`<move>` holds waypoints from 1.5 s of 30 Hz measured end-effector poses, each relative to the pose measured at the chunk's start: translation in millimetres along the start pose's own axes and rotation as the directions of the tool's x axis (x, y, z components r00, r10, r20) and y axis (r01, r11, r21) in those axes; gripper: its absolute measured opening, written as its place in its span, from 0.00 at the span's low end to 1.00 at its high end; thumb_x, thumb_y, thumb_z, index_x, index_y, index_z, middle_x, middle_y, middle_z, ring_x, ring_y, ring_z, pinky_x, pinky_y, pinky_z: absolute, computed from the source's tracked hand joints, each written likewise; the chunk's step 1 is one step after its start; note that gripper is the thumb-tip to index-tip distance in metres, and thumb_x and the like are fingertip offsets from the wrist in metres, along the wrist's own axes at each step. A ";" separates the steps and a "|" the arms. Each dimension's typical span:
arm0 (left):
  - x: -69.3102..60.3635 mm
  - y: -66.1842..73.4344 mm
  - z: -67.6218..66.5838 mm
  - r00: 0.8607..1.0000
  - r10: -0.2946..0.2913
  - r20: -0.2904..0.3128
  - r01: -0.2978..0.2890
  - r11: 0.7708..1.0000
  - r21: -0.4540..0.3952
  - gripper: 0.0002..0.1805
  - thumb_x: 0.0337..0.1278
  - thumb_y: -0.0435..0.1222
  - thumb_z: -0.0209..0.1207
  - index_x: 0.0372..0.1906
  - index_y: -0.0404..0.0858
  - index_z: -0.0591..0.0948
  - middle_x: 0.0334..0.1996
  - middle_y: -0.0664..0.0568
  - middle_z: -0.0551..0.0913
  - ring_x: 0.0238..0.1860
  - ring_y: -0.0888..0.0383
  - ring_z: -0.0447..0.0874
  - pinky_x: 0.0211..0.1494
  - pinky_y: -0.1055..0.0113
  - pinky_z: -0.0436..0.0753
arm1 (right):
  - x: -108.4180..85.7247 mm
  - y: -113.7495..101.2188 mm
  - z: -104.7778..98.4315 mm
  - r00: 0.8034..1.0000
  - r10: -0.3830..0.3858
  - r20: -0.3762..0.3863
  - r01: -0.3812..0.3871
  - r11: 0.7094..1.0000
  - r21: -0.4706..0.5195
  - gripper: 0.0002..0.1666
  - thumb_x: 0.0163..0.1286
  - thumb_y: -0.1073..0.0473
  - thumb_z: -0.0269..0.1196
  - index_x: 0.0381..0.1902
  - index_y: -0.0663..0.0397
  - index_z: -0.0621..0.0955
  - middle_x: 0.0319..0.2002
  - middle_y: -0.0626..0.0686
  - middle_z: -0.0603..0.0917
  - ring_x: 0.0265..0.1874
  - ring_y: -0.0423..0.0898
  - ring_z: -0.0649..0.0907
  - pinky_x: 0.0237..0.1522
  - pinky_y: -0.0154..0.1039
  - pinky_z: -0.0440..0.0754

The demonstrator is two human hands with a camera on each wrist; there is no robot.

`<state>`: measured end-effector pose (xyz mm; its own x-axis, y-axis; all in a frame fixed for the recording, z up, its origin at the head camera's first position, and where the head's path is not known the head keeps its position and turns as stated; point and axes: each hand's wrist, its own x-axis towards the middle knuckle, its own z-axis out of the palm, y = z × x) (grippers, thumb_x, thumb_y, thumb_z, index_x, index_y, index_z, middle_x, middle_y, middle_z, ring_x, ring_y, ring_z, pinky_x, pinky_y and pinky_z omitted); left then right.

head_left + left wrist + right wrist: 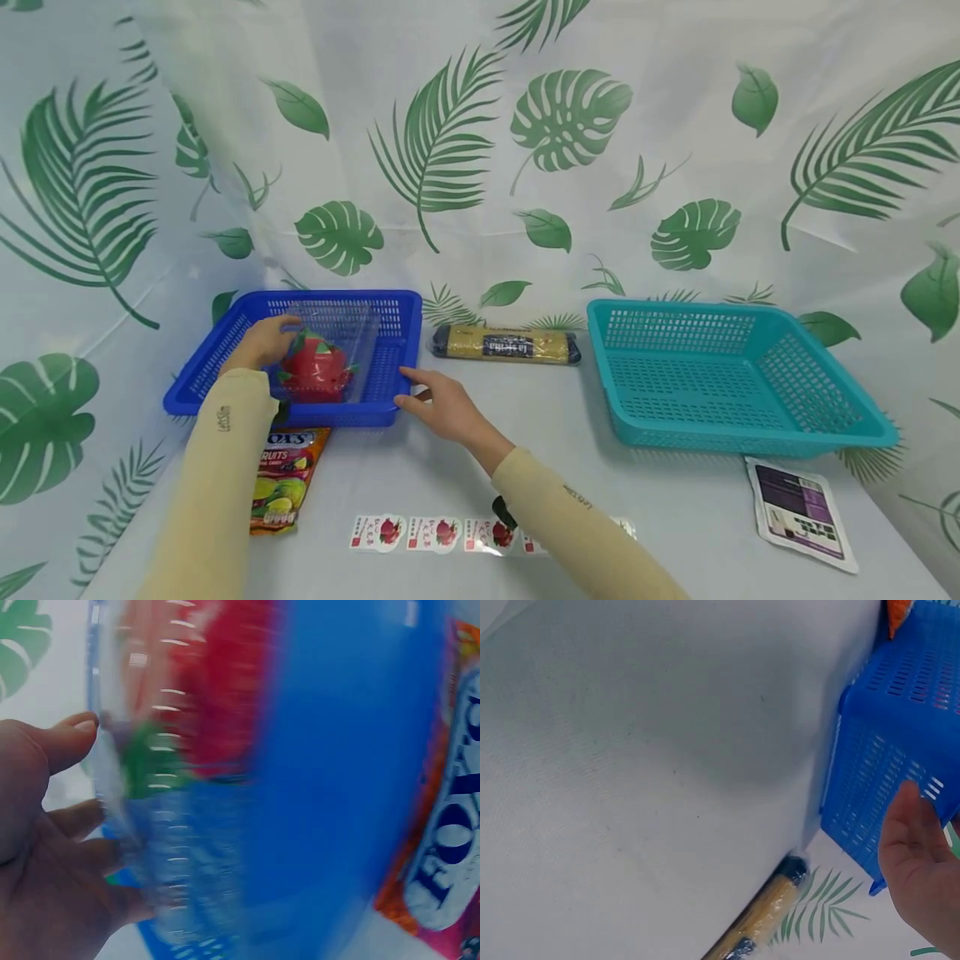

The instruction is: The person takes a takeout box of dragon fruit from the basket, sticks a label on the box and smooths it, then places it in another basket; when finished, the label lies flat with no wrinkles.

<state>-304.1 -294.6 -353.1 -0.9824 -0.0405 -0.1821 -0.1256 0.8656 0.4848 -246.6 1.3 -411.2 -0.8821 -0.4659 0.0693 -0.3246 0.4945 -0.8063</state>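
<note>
In the head view a clear plastic box (367, 350) with red and green dragon fruit (317, 371) leans inside the blue basket (408, 333). My left hand (262, 343) grips the box's left edge; the left wrist view has the thumb and fingers of the left hand (67, 825) around the rim of the box (169, 847), blurred. At the basket's front right corner, my right hand (442, 404) touches the rim with its fingers spread. In the right wrist view the right hand (922, 870) lies against the perforated basket wall (870, 787), some fingers hidden.
A yellow pasta pack (510, 344) lies between the blue basket and a teal basket (742, 437). In front are a candy bag (281, 492), a row of dragon fruit stickers (437, 533), partly under my right sleeve, and a white and purple pouch (798, 512). Patterned cloth hangs behind.
</note>
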 end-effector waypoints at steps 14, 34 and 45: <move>-2.2 -14.0 8.5 0.994 0.097 0.051 -0.093 0.993 -0.077 0.25 0.76 0.37 0.43 0.72 0.37 0.64 0.70 0.28 0.56 0.69 0.27 0.52 0.64 0.31 0.58 | -0.7 0.7 -2.0 1.000 0.015 0.010 -0.015 1.000 0.003 0.32 0.72 0.47 0.61 0.71 0.47 0.70 0.65 0.53 0.74 0.50 0.47 0.82 0.41 0.39 0.81; -7.6 -33.8 23.7 0.983 0.109 0.149 -0.061 0.955 -0.292 0.37 0.71 0.57 0.46 0.78 0.48 0.55 0.68 0.31 0.61 0.65 0.33 0.63 0.63 0.31 0.61 | 1.1 1.1 -1.6 0.999 0.042 0.028 -0.042 0.999 0.017 0.32 0.71 0.46 0.62 0.70 0.44 0.71 0.66 0.51 0.73 0.50 0.47 0.81 0.43 0.39 0.81; -4.1 -36.5 29.8 0.978 0.099 0.182 -0.039 0.951 -0.307 0.42 0.67 0.61 0.49 0.78 0.50 0.50 0.67 0.30 0.58 0.62 0.32 0.63 0.59 0.35 0.69 | 2.0 2.6 0.4 0.998 0.051 0.026 -0.051 0.999 0.007 0.32 0.71 0.46 0.62 0.70 0.43 0.71 0.65 0.51 0.75 0.49 0.46 0.82 0.43 0.39 0.81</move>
<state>-291.4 -311.2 -395.5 -0.9483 0.1367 -0.2863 -0.1237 0.6716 0.7305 -249.1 1.4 -413.5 -0.8883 -0.4590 0.0131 -0.2767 0.5122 -0.8131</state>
